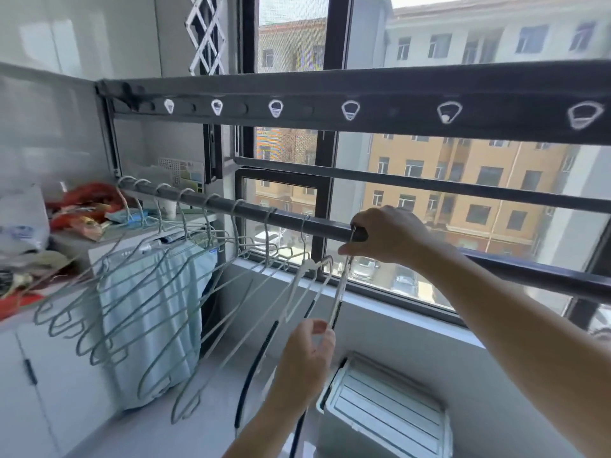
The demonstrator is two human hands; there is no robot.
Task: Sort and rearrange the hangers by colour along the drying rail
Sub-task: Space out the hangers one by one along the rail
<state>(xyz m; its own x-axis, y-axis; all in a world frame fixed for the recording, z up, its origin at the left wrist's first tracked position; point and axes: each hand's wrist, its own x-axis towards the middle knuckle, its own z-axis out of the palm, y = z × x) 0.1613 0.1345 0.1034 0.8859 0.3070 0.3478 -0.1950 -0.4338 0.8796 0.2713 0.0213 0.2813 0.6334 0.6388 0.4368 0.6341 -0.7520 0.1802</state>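
A dark drying rail (pixel 251 211) runs from upper left to lower right in front of the window. Several pale green hangers (pixel 139 312) hang in a row along its left half. Further right hang a few white hangers (pixel 307 279) with black grip strips. My right hand (pixel 386 234) is on the rail, fingers pinched on the hook of the rightmost white hanger (pixel 340 292). My left hand (pixel 309 355) is below it and pinches that hanger's lower bar.
A wider dark beam with white-rimmed holes (pixel 350 110) crosses above, with a second thin rail (pixel 429 185) behind. A washing machine draped in a light blue cover (pixel 158 292) stands at left beside a cluttered counter (pixel 66 239). A white slatted unit (pixel 386 411) sits on the floor.
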